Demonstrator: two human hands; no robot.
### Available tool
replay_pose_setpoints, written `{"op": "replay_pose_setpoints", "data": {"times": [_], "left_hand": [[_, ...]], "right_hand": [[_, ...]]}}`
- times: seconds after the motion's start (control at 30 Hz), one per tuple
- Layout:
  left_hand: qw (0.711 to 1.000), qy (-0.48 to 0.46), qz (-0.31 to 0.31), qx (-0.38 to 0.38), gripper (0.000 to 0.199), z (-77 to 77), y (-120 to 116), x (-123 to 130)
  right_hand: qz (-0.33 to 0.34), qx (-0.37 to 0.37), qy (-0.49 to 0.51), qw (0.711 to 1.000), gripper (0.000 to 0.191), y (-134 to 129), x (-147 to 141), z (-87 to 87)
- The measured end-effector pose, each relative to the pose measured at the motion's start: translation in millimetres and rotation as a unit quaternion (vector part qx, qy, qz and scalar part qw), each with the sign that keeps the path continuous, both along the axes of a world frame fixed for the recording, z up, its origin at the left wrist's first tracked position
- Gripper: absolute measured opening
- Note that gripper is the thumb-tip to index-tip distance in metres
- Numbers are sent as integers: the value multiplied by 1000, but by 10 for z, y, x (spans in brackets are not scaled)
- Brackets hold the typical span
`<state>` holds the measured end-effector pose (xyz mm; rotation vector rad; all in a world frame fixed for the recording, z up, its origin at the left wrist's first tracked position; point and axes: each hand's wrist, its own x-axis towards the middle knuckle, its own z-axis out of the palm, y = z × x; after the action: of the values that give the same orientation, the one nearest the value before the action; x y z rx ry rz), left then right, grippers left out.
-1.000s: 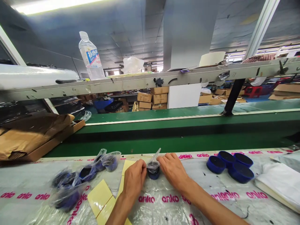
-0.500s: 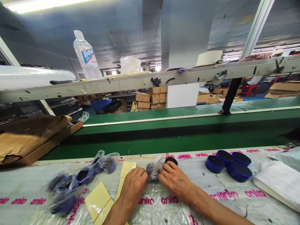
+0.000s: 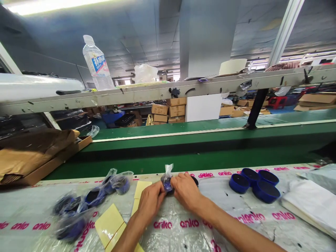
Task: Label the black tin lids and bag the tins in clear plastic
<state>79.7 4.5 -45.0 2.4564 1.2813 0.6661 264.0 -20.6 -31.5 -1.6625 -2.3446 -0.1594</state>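
Holding bagged puck (image 3: 166, 183) btwn left hand (image 3: 151, 199) and right hand (image 3: 186, 190), just R of yellow cards (image 3: 109, 222) and toward far edge of film-covered worktop (image 3: 162, 238). Prob. squeezed from both sides to stop puck and clear bag slipping apart. Bent nearly closed w/ fingers of both hands, touching puck at L and R; can't tell exact pinch, w/ tips partly hidden. Showing pale bag end upright on far side, free of both grips. Hidden mostly behind right hand, also R of cards: dark disc (image 3: 195, 180). Grouped L of cards: other bagged pucks (image 3: 94, 196); well R of cards: bare pucks (image 3: 250, 176), prob. split thus to keep bagged and unbagged from mixing. Posed w/ backs of hands up, wrists low; slanting left forearm over cards' near end, right forearm in from lower R.
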Motion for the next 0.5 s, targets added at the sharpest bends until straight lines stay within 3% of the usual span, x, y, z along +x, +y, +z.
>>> {"op": "replay_pose_setpoints", "data": {"times": [0.2,0.4,0.5], "left_hand": [[992,-79,99,-25,10,27,115,93],[978,-146,139,-48,6,369,161,61],[974,-158,142,-78,6,445,181,23]], "right_hand": [[-52,13,80,995,20,113,93,159],[-74,46,114,990,18,133,195,427],[-65,54,114,990,19,123,179,479]]}}
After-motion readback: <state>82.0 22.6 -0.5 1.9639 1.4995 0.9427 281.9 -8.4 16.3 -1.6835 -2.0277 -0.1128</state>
